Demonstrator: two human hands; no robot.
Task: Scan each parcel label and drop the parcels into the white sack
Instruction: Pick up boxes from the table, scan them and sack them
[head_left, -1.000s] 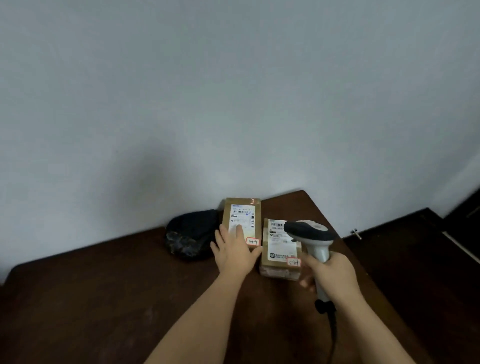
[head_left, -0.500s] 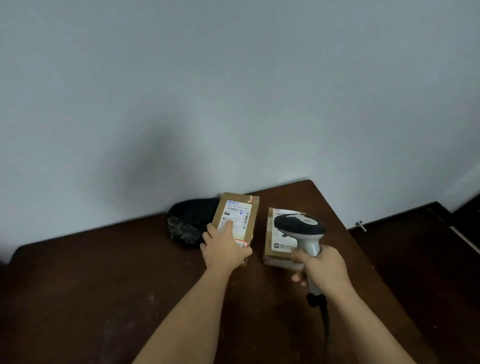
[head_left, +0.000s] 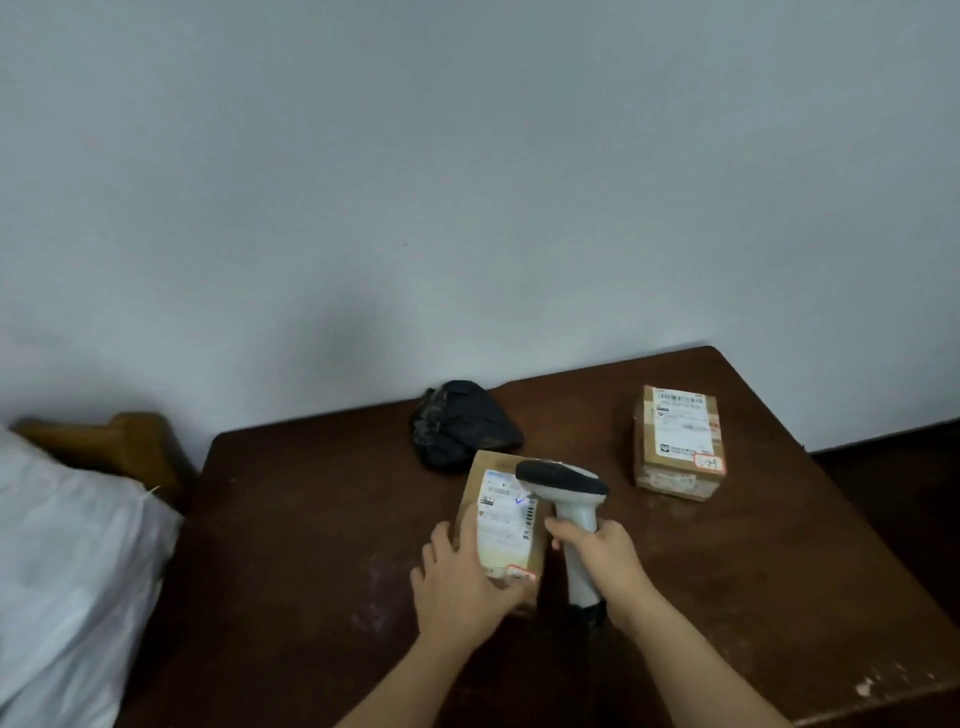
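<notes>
Cardboard parcel (head_left: 501, 525) is held label-up over the bench (head_left: 311, 545); left hand (head_left: 460, 582) grips its near end, right hand (head_left: 602, 566) is wrapped round the scanner (head_left: 566, 493) handle. Risk: scanner head covers part of the label, so a read may fail. Second parcel (head_left: 678, 441) lies at 2 o'clock near the bench edge. White sack (head_left: 67, 571) waits at 9 o'clock; open bench lies between
</notes>
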